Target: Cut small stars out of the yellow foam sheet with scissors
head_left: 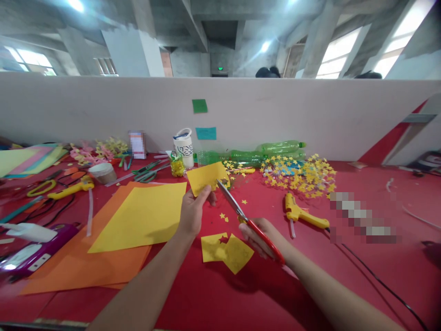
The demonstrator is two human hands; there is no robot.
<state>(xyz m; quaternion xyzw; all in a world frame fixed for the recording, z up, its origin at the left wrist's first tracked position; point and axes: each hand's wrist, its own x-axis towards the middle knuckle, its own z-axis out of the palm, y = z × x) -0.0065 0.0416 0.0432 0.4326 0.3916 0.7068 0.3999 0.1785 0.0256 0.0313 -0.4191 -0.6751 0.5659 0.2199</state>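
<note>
My left hand pinches a small yellow sheet of paper by its lower edge, holding it up over the red table. In my right hand are red-handled scissors, their blades pointing up and left. The blade tips meet the right part of the sheet; whether they are cutting into it I cannot tell. Below, two yellow paper pieces lie overlapping, one with a star-shaped gap. Several small yellow paper stars are scattered on the table near the blades.
Large yellow and orange sheets lie left. A yellow glue gun with a trailing cord lies right, before a heap of yellow stars. Green plastic bottles and a white cup line the partition.
</note>
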